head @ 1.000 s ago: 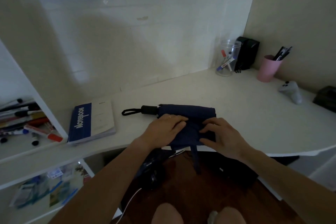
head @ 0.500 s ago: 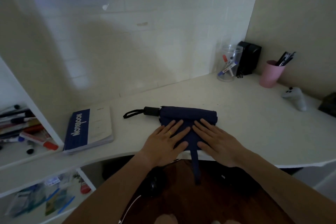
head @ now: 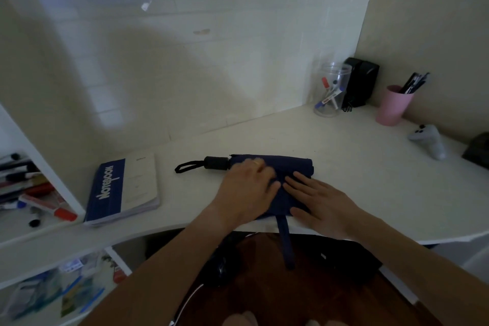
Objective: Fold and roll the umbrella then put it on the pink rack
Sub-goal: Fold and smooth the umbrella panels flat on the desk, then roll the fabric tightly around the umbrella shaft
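The room is dim, with a cool greenish cast overall. Light enters from the upper left and falls softly on the tiled wall [head: 238,21], where 1 broad diagonal shadow crosses from the left side toward the desk [head: 357,167]. A small bright glint shows high on the wall. The space under the desk is nearly black. The left hand [head: 248,188] is smeared by motion blur; the right hand [head: 320,201] is sharper. Wide-angle distortion bends the shelf [head: 31,230] at the left and the desk edge at the right. Corners lose detail and look soft.
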